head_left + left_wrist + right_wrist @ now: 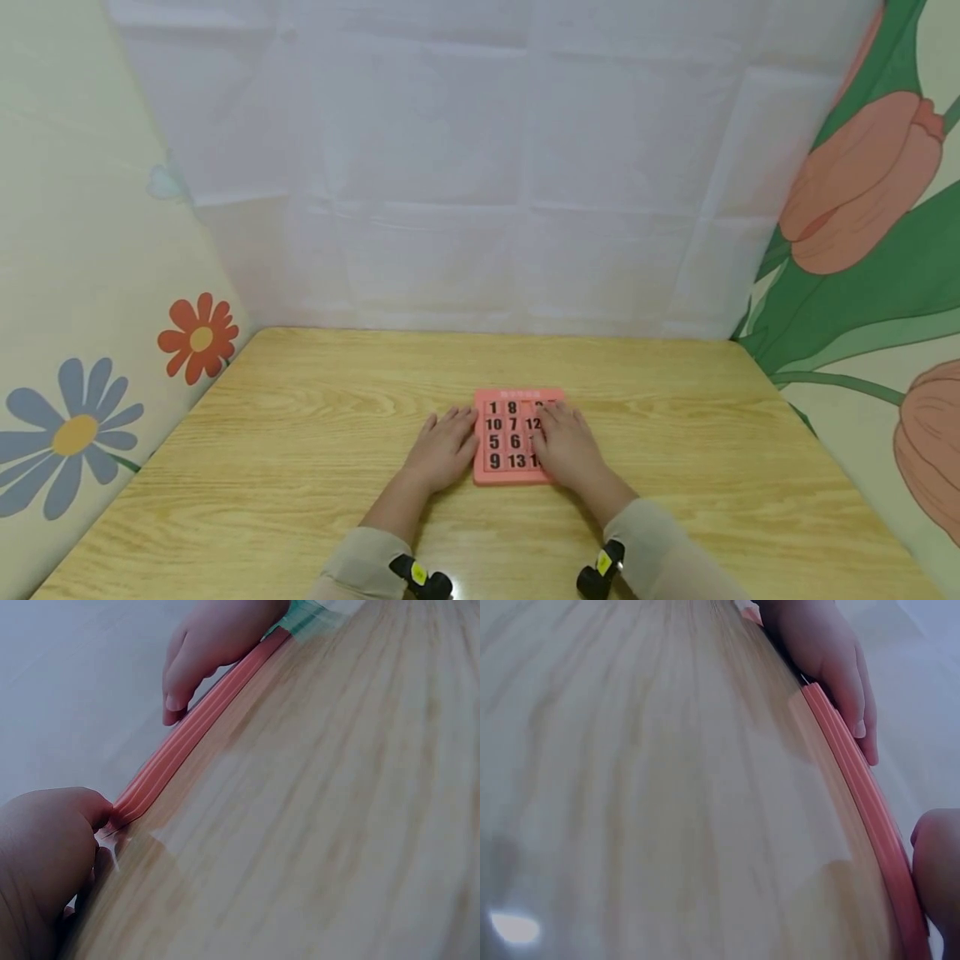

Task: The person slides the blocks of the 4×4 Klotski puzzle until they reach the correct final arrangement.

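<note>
A pink number slide puzzle (pixel 517 477) lies flat on the table, black numerals printed on its tiles. My left hand (pixel 444 450) rests along its left side with relaxed fingers. In the left wrist view, the thumb of that left hand (pixel 49 855) touches the puzzle's near corner. Laid over the right part of the board is my right hand (pixel 567 446), its fingers on the tiles and covering several numbers. From the right wrist camera, part of the right hand (pixel 939 870) shows beside the pink edge (pixel 862 787).
The wood-grain table (pixel 300 400) extends around the puzzle. Behind it hangs a creased white cloth (pixel 450 167). Flower-printed panels stand on the left (pixel 90 250) and right (pixel 862 333). Each forearm wears a black wrist camera.
</note>
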{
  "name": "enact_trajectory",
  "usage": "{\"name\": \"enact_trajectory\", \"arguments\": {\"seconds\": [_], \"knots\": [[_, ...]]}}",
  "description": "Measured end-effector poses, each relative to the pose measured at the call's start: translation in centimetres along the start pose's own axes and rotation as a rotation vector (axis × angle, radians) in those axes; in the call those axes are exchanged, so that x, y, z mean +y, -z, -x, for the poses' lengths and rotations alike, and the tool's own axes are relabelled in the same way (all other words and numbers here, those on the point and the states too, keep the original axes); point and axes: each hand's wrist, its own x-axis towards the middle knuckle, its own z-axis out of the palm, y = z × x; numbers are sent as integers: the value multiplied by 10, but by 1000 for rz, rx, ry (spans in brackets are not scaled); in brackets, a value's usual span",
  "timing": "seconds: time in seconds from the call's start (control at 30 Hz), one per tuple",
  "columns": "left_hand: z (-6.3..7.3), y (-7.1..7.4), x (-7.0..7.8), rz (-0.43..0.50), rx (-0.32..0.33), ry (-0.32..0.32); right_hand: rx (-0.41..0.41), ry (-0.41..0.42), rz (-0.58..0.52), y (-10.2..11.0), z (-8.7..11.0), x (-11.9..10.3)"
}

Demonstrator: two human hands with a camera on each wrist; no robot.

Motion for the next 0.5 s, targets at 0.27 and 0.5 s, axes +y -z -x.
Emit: {"name": "enact_trajectory", "arguments": {"seconds": [0.27, 0.5], "knots": [[0, 0, 0, 0, -7, -2, -17, 28, -19, -1, 0, -9], [1, 1, 1, 5, -10, 9, 12, 65, -51, -1, 4, 2]]}}
